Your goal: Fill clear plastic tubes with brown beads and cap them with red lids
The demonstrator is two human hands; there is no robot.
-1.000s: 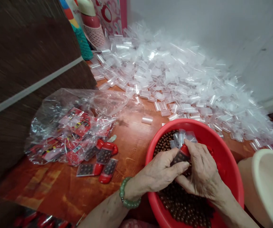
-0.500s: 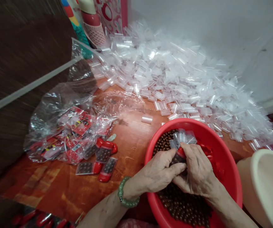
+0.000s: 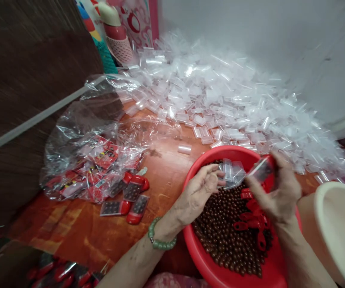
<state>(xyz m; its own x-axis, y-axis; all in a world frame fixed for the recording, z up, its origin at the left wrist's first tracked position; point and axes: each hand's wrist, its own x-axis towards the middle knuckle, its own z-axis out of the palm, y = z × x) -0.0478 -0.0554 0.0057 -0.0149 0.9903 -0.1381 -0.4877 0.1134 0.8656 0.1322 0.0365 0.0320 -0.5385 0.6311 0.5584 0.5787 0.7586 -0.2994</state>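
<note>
A red basin (image 3: 200,250) holds many small brown balls (image 3: 224,228), several red plastic caps (image 3: 253,218) and a few clear plastic sleeves (image 3: 232,174). My left hand (image 3: 200,194), with a green bead bracelet (image 3: 160,236) on the wrist, hovers over the basin's left side. Its fingers are apart and loosely curved beside the clear sleeves, with nothing held. Above the basin's right side, my right hand (image 3: 286,196) grips a small clear container with a red end (image 3: 262,170). Motion blurs that hand, and its contents are hard to make out.
Filled red-capped containers (image 3: 133,191) lie on the wooden table (image 3: 160,176) by a clear bag (image 3: 94,168) of red packs. Clear sleeves (image 3: 214,92) are heaped against the wall. A cream tub (image 3: 325,224) stands right; a covered bottle (image 3: 118,40) stands behind.
My hands have parted: the right has swung right and up with the red-capped container, while the left has let go and opened. More balls and red caps show in the basin.
</note>
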